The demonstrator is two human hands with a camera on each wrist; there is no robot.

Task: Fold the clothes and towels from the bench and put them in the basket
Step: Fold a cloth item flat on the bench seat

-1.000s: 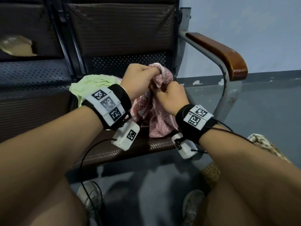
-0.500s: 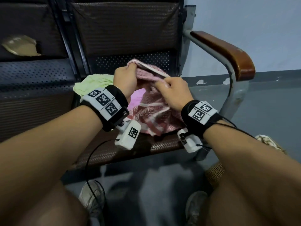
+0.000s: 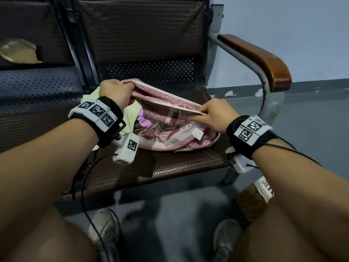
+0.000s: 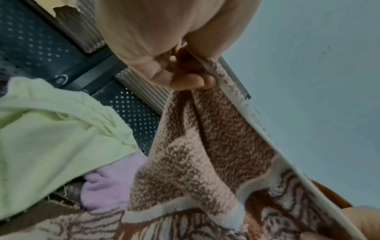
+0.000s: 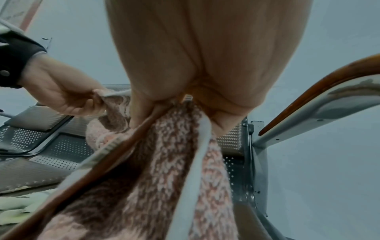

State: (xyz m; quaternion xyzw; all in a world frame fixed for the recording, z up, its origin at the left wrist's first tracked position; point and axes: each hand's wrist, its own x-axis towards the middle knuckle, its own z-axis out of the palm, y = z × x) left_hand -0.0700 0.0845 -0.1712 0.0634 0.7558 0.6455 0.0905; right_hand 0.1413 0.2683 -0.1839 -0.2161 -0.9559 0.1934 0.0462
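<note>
By the bench's front right corner a woven basket (image 3: pixel 251 203) stands on the floor, a printed cloth inside it. Above the seat (image 3: pixel 170 167), the right hand (image 3: pixel 215 114) and left hand (image 3: pixel 115 91) each pinch the pink patterned towel (image 3: pixel 170 118) along its upper edge, its lower part resting near the seat's right edge. A pale green cloth (image 4: pixel 51 129) and lilac cloth (image 4: pixel 109 186) lie beside it toward the seat's left edge.

This looks like a waiting area or public hallway. A row of linked dark perforated-metal bench seats (image 3: pixel 143 76) with brown woven seat pads runs along a plain pale blue painted wall (image 3: pixel 283 25). At the bench's right end curves a grey steel armrest capped with worn brown wood (image 3: pixel 260 59). Beneath the bench lies bare grey floor (image 3: pixel 311 129).
</note>
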